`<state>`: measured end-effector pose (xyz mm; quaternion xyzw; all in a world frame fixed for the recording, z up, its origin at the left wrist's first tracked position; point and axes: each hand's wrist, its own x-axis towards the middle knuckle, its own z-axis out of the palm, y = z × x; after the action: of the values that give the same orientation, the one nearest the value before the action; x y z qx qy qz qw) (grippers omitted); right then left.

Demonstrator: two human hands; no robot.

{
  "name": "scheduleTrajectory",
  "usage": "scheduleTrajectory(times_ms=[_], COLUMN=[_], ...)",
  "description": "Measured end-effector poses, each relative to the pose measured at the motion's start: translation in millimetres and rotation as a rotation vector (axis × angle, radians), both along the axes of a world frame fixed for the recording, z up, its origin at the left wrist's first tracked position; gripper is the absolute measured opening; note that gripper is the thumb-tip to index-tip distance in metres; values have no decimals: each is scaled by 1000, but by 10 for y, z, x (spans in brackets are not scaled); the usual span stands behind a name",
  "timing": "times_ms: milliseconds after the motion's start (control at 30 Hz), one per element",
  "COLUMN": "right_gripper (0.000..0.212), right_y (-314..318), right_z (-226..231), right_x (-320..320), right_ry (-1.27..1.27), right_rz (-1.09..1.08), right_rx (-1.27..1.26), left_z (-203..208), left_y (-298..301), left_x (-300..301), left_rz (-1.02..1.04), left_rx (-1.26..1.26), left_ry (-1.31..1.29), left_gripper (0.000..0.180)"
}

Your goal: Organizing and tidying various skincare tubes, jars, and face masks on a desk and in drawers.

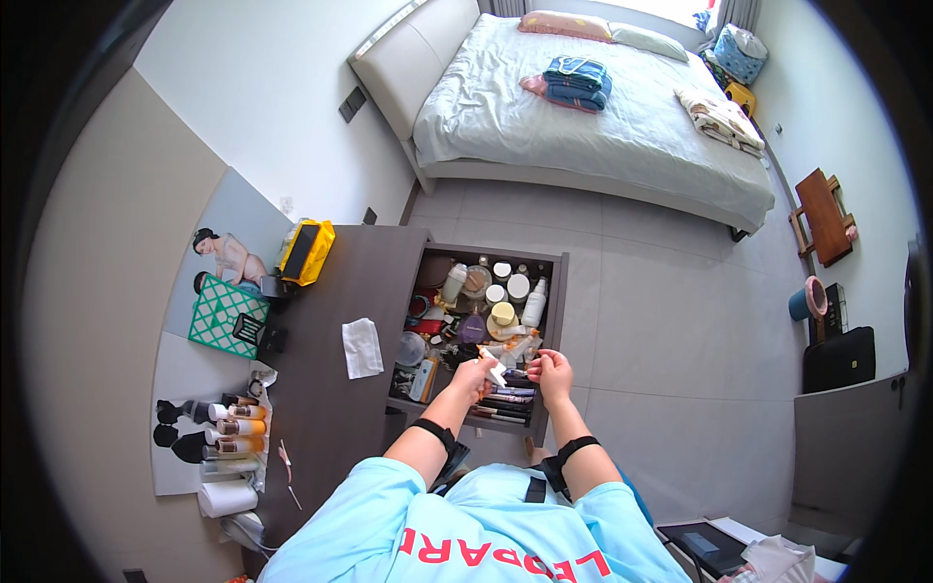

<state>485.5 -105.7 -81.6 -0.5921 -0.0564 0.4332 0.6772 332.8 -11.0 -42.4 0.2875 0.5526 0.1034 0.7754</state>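
Over the front part of an open drawer point(556, 321), my left hand point(470, 380) is closed round a small white tube point(496, 371), which tilts down to the right. Close by on the right, my right hand point(551, 375) has its fingers pinched together; what they hold, if anything, is too small to make out. Below both hands lie several slim pens or pencils point(502, 406). Farther back in the drawer are a white bottle point(534, 304), a purple bottle point(472, 327), white-lidded jars point(518, 287) and small orange-and-white tubes point(523, 345).
A folded white cloth point(362, 348) lies on the dark desktop point(321, 418) left of the drawer. Behind it stands a yellow pack point(307, 253), with bottles point(241, 428) and a paper roll point(227, 498) along the wall. Beyond the drawer is a bed point(583, 136).
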Motion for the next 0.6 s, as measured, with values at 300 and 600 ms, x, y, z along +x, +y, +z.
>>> scheduleTrajectory(times_ms=[300, 600], right_gripper=[18, 17], right_y=[-12, -12], right_z=[92, 123], right_x=[45, 66], right_ry=[121, 104], right_rz=[150, 147], right_rx=[-17, -55], left_z=[-460, -828], left_y=[134, 64], left_x=[673, 784], left_rz=[8, 183], left_rx=[216, 245], left_ry=[68, 1], left_gripper=[13, 15])
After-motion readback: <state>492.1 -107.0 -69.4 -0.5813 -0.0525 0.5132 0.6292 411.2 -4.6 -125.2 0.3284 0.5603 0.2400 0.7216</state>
